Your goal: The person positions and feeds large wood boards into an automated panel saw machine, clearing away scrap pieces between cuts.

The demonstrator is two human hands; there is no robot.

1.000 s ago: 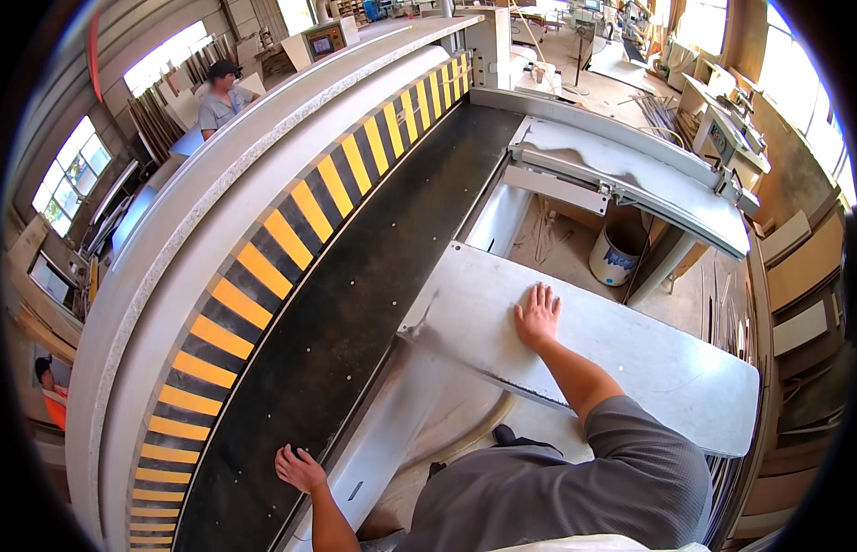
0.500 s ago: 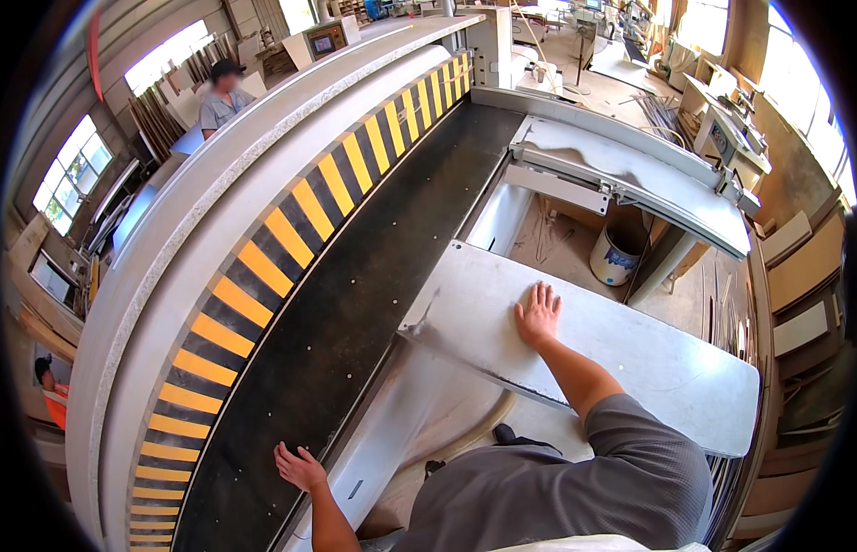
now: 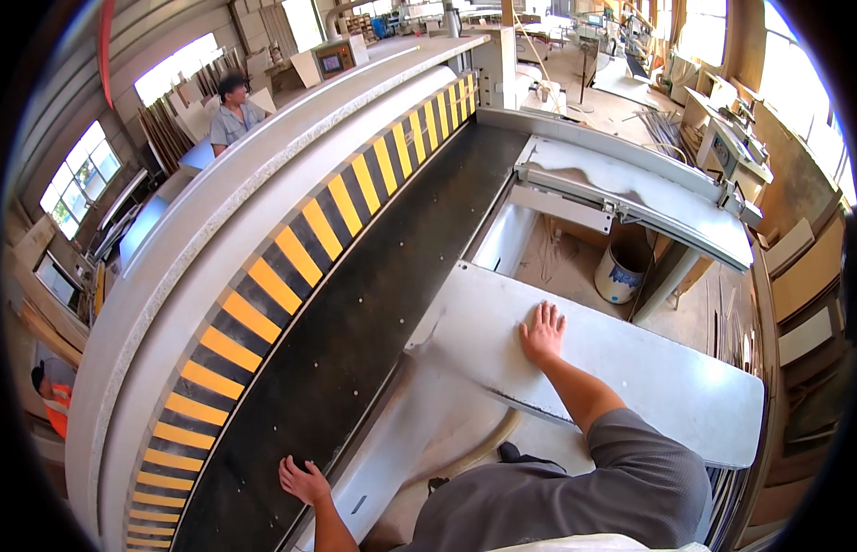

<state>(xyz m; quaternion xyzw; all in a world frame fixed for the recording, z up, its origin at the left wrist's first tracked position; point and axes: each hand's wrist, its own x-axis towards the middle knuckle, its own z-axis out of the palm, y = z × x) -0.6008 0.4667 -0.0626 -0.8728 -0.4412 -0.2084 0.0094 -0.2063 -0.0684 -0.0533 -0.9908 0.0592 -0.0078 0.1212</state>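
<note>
Right hand (image 3: 542,333) laid flat on a smooth, silver-grey metal table (image 3: 645,382); left hand (image 3: 302,481) well apart from it, neither gripping anything.
The table, a broad slab with rounded outer corners and a scuffed inner end, juts rightward from a long, dull black bed dotted with pale spots (image 3: 355,336); the step in hand looks like a pause or a steadying, and a next move would call for lifting the right palm first. The left hand's fingers are loosely spread over the bed; whether they touch it, I cannot tell. Beyond runs a yellow-and-black striped panel (image 3: 300,259), then a pale grey beam with a rough, speckled edge (image 3: 290,170). A white cylindrical bucket with blue markings (image 3: 618,276) stands past the table's far side.
</note>
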